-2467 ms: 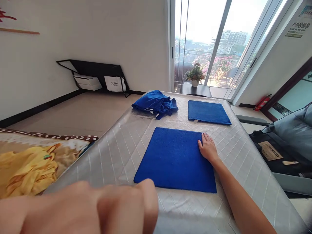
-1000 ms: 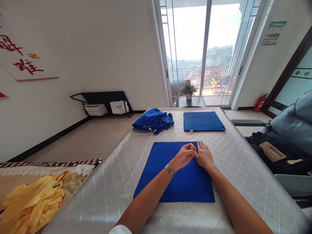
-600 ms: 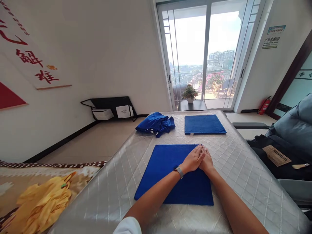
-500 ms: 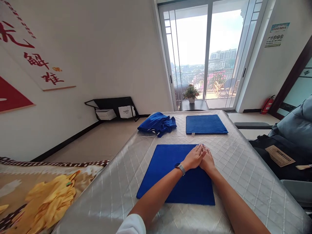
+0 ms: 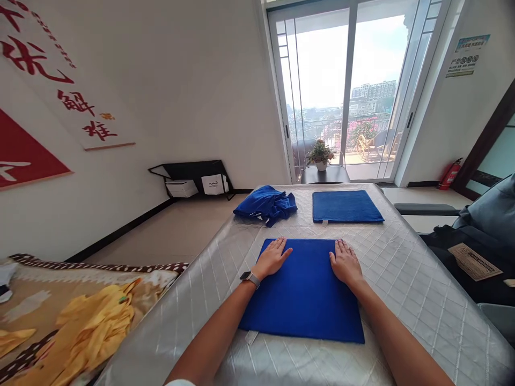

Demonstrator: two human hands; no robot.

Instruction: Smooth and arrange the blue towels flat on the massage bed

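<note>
- The flat blue cloth [image 5: 308, 295] lies on the bench [image 5: 298, 360], squarely in front of the person, on top of the quilted silver cover.
- Both hands touch it at its far end, so most of the cloth stretches back from the fingertips toward the person, between the two forearms.
- The left hand [image 5: 272, 259] rests by the far left corner, palm down, fingers extended and thumb angled inward; it grips nothing.
- The right hand [image 5: 346, 261] lies over the far right corner and the upper right edge, also flat with fingers extended, holding nothing.
- Neither hand is clearly nearer: each sits at its own corner, with a strip of bare blue between.
- The cloth looks wider across than deep, but the slanted view leaves its true long axis uncertain.
- A white tag [image 5: 251, 337] sticks out from the near edge, toward the left.
- Beyond the hands, the crumpled blue fabric [image 5: 265, 205] is nearer the left, the second flat blue cloth [image 5: 348, 206] nearer the right.
</note>
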